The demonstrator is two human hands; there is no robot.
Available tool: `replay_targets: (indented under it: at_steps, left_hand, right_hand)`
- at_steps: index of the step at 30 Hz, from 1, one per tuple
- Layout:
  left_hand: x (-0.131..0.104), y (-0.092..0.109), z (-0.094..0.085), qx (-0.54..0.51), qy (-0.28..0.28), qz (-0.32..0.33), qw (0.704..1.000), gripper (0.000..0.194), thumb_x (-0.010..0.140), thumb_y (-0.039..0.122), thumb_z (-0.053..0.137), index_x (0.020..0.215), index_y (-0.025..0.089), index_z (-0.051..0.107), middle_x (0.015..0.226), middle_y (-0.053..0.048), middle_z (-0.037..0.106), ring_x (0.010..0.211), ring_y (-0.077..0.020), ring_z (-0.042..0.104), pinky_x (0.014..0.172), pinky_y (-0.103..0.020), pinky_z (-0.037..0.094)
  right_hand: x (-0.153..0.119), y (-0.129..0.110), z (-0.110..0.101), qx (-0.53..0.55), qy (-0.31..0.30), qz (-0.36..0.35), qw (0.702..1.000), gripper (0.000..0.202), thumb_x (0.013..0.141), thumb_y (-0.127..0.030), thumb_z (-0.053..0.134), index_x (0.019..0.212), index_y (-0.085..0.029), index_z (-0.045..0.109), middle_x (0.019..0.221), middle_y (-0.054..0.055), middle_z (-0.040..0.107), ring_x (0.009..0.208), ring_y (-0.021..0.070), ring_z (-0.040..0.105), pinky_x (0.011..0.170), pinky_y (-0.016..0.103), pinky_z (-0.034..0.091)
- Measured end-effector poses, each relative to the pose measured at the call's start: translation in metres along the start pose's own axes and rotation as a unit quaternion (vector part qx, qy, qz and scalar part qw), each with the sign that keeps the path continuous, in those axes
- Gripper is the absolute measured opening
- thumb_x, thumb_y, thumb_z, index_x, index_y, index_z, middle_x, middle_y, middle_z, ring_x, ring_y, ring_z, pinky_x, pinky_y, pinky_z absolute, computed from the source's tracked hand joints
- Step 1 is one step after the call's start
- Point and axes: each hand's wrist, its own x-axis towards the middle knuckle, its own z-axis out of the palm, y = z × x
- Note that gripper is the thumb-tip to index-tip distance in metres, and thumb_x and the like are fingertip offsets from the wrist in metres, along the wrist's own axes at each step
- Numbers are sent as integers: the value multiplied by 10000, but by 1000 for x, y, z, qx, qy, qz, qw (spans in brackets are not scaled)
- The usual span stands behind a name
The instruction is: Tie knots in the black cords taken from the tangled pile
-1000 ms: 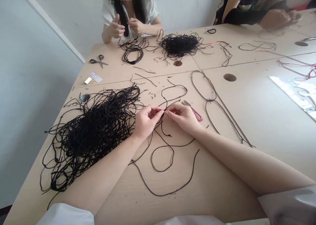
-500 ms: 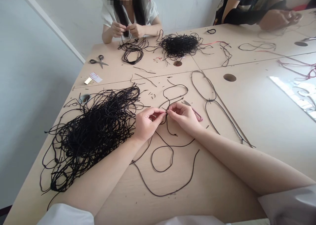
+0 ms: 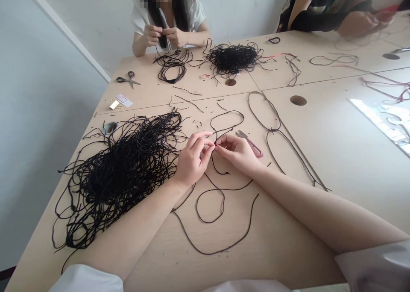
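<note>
Soft, fairly bright light reaches your tabletop, with white glare on the shiny sheet at right and a dim shadow beneath your right arm. A co-worker's hands blur at upper right, while the thin cord between your left hand and right hand is too fine to read clearly.

Matt cord, smooth wood-look tabletop, metal scissor blades

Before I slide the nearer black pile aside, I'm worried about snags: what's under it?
Table shows through the pile at its loose edges, and strands partly cross a round opening along its far side. Anything beneath the dense middle is hidden.
</note>
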Motion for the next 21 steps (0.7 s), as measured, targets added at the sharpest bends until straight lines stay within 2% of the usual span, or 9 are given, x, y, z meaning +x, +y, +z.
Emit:
replay_targets:
  at_steps: [3, 6, 10, 15, 21]
  left_hand:
    - [0, 0, 1, -45, -14, -26, 999, 122, 919, 240, 533, 1014, 202, 598, 1184, -85, 622, 751, -114, 630, 581, -211, 505]
    - [0, 1, 1, -93, -40, -63, 993, 248, 894, 211, 566, 1141, 210, 585, 1079, -66, 679, 800, -130, 664, 584, -197, 524]
    - [-1, 1, 2, -122, -37, -83, 988, 233, 881, 211, 591, 1106, 198, 651, 996, -56, 727, 838, -147, 699, 657, -216, 572]
    - [-3, -3, 3, -104, -9, -79, 991, 239, 889, 254, 597, 1094, 200, 708, 1056, -64, 742, 819, -164, 715, 757, -281, 591]
    - [-3, -6, 2, -86, -3, -90, 992, 231, 892, 305, 611, 1063, 212, 735, 930, -41, 763, 704, -140, 692, 711, -263, 574]
  right_hand:
    - [-1, 0, 0, 16, 13, 7, 1000, 175, 839, -360, 627, 846, -187, 600, 787, 13, 586, 689, 125, 510, 602, 262, 395]
    - [-1, -1, 0, 34, 18, 10, 999, 146, 845, -328, 621, 835, -184, 600, 799, 13, 587, 709, 122, 517, 628, 262, 407]
    - [-1, 0, 1, 49, 17, 8, 999, 133, 849, -313, 621, 838, -182, 602, 840, 27, 611, 763, 131, 551, 675, 269, 435]
    - [0, 3, 0, 60, 22, 8, 998, 182, 850, -362, 630, 875, -183, 613, 857, 40, 636, 787, 141, 577, 692, 278, 455]
    - [1, 2, 1, 53, 12, 9, 999, 184, 849, -355, 632, 890, -177, 613, 879, 46, 643, 829, 155, 602, 739, 298, 471]
